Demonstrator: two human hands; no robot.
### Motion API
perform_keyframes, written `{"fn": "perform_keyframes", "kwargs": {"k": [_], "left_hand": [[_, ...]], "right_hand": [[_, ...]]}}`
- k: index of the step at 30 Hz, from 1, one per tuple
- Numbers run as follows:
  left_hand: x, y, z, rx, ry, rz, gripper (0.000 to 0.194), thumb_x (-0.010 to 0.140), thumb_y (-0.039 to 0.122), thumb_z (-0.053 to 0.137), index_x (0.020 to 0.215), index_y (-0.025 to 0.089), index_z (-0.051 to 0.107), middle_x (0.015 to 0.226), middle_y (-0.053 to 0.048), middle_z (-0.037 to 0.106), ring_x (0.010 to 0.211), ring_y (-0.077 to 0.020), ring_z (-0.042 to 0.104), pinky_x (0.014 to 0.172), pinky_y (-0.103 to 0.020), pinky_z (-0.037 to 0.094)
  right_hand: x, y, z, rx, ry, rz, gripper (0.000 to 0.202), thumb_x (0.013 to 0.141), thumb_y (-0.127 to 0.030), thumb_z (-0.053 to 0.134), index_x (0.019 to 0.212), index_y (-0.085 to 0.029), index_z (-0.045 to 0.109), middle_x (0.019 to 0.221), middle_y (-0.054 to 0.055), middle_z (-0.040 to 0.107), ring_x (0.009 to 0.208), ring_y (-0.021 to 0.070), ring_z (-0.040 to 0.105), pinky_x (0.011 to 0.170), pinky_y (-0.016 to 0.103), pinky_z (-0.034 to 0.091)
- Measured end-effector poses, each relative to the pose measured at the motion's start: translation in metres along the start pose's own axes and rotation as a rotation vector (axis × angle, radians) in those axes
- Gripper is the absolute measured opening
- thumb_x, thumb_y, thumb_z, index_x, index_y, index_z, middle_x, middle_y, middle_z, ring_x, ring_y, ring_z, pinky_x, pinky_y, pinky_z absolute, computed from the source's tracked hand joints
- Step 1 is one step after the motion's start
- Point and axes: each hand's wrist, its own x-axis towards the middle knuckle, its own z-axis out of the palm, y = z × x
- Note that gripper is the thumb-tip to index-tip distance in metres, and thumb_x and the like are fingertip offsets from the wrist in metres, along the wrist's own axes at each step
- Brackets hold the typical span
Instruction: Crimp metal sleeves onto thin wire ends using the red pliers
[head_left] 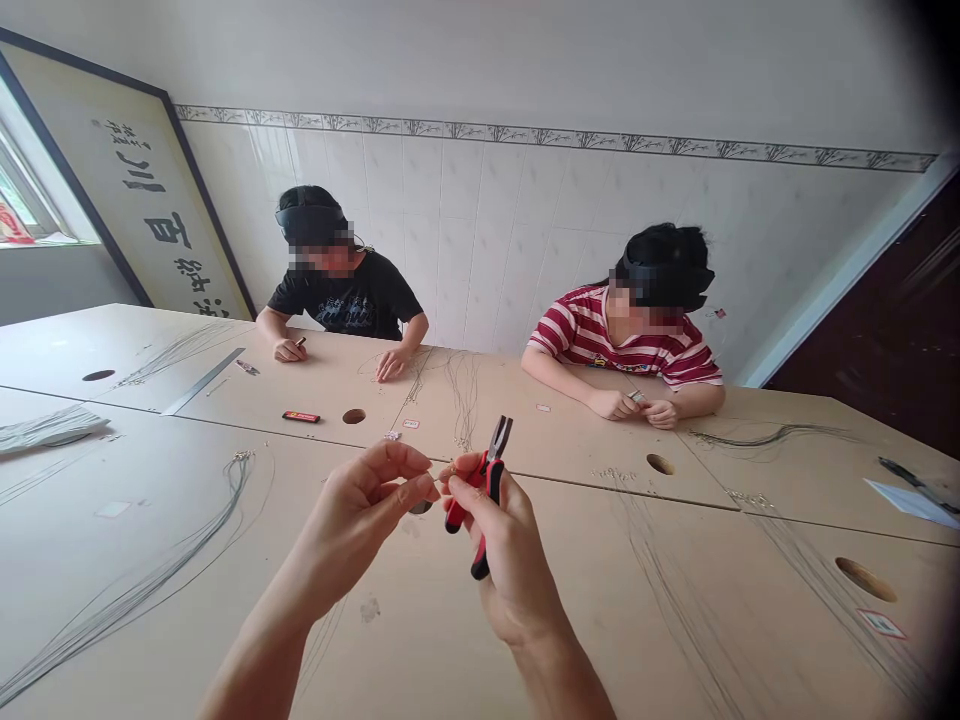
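My right hand (517, 560) is closed around a pair of pliers (491, 495) with red and black handles, its metal jaws pointing up and away from me. The thumb and forefinger of that hand also pinch a tiny gold-coloured piece (448, 470). Close beside it on the left, my left hand (360, 520) is closed in a pinch, thumb against fingertips. What lies between those fingertips is too small to make out. Both hands are held above the table (570, 600), their fingertips nearly meeting.
Bundles of thin wires (217, 510) with small metal ends lie left; more wires (660, 580) lie right. Across the table sit one person in black (345, 290) and another in stripes (622, 340). A ruler (202, 382), a red-black box (301, 417) and a round hole (866, 579) are also there.
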Motion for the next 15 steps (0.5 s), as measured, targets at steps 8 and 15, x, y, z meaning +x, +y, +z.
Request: {"fn": "perform_keyframes", "kwargs": {"k": [8,15], "left_hand": [[0.0008,-0.0028,-0.0007,-0.010,-0.007,-0.028,0.029,0.082,0.050,0.065,0.090,0.023,0.061,0.079,-0.002,0.069,0.044,-0.0061,0.031,0.041,-0.024,0.020],[0.0004,0.0015,-0.0001,0.056,-0.020,-0.018,0.028,0.084,0.049,0.062,0.086,0.021,0.063,0.076,-0.002,0.066,0.046,-0.0073,0.033,0.042,-0.024,0.021]], "right_hand": [[0.0001,0.0004,-0.0002,-0.096,0.036,-0.034,0.015,0.081,-0.033,0.067,0.089,-0.022,0.061,0.081,-0.001,0.063,0.076,0.0142,0.055,0.073,0.029,0.040],[-0.0008,-0.0047,0.0038,-0.074,0.045,-0.038,0.016,0.074,-0.029,0.070,0.086,-0.020,0.063,0.086,0.003,0.065,0.073,0.0157,0.054,0.070,0.030,0.042]]}}
